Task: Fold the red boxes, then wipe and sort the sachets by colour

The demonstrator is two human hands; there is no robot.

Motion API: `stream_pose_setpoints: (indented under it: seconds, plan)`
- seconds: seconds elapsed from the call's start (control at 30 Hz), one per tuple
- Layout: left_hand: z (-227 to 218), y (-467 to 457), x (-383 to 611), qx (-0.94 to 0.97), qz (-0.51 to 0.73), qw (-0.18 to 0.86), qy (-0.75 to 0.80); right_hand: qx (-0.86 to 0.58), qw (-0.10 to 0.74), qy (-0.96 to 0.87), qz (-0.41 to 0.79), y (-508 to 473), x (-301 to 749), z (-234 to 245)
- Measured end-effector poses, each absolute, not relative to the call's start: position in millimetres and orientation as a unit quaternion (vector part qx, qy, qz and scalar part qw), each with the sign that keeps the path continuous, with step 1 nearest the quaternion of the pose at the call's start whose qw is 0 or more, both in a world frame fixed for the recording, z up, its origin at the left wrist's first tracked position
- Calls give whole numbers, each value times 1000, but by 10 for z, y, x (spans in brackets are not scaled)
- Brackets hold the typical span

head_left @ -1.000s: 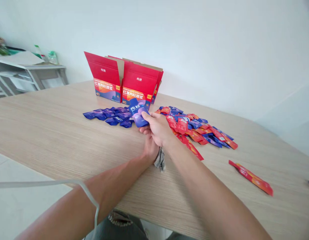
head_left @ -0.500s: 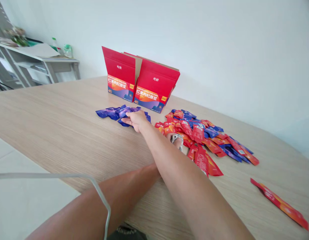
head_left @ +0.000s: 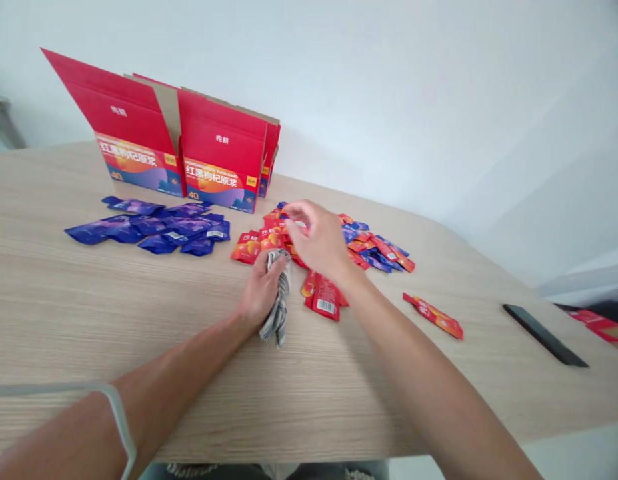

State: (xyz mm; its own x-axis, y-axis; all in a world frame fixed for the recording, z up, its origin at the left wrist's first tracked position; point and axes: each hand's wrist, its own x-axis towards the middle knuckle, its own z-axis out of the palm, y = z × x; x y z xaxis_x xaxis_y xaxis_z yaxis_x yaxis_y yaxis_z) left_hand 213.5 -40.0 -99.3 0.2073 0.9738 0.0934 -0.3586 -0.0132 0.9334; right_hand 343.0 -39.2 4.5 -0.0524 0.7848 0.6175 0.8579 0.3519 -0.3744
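My left hand [head_left: 261, 290] is closed around a grey striped cloth [head_left: 277, 320], which hangs down just above or against the table. Over the mixed pile of red and blue pouches, my right hand [head_left: 319, 237] hovers with its fingers curled and apart; nothing shows in it. Red pouches [head_left: 249, 247] lie just beyond the cloth, and another small group of red pouches [head_left: 325, 297] lies below my right hand. More red and blue pouches [head_left: 381, 250] spread to the right, partly hidden by that hand. To the left, several blue pouches [head_left: 159, 223] lie overlapping.
Two red cartons [head_left: 223, 143] with raised flaps stand side by side at the back left, near the wall. One red pouch [head_left: 433, 315] lies apart at the right, with a flat black phone-like object [head_left: 543, 335] beyond it. A pale cable [head_left: 116, 407] crosses my left forearm.
My right hand has moved from the blue pouches to the mixed pile on the right. My arms are no longer crossed, and the cloth shows more fully. The view has turned right.
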Motion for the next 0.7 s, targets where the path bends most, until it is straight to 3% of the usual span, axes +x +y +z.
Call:
stream_pose_setpoints:
  seconds: [0.1, 0.2, 0.47, 0.7]
  plan:
    - [-1007, -380, 2161, 485, 525, 610, 342, -777, 194, -593, -82, -651, 4421, -4]
    - [-1014, -365, 2168, 495, 523, 601, 346, -851, 120, -507, -60, -845, 5165, -142]
    - [-990, -361, 2157, 492, 520, 604, 350, -941, 89, -327, -8, -760, 5757, -630]
    - [-984, -375, 2148, 494, 524, 602, 346, -965, 108, -238, -1, -551, 5732, -752]
